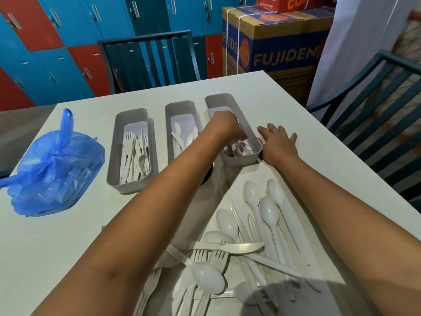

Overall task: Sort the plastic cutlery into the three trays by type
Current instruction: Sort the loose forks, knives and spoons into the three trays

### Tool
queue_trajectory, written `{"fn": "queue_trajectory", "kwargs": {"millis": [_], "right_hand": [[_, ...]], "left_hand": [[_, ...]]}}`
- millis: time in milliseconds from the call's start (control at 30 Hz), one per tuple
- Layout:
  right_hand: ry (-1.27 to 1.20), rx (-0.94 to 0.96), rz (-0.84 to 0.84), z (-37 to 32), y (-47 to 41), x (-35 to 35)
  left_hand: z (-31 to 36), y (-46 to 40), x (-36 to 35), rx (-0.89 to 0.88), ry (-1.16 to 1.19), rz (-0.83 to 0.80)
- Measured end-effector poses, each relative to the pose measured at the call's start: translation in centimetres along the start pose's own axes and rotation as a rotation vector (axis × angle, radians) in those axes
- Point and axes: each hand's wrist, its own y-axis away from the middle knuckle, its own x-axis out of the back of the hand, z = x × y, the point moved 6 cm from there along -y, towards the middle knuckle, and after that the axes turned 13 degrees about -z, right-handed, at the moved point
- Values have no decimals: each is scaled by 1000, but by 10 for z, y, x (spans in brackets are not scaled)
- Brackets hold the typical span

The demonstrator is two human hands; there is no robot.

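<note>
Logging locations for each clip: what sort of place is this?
Probably a staff break or storage room: blue and red lockers line the wall, strapped cardboard cartons are stacked in the corner, and slatted chairs flank a plain white table.

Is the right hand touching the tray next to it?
Touching. In the head view, the right hand lies flat on the table with its thumb side pressed against the outer wall of the right tray; no gap shows between them.

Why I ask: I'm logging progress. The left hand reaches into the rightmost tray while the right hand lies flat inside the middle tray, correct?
Not quite. The head view shows the right hand flat on the table beside the rightmost tray, not inside the middle one. The left hand does reach into that tray.
</note>
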Motion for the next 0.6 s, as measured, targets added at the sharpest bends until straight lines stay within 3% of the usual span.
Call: {"fn": "queue_trajectory", "kwargs": {"millis": [300,467,600], "right_hand": [[-27,-6,6,-2,4,2],[-59,2,11,-2,5,2],[-130,16,22,0,4,4]], "left_hand": [[14,0,-5,70,-427,-142],[11,-4,-6,83,-420,-133],[9,1,-3,50,-262,-34]]}}
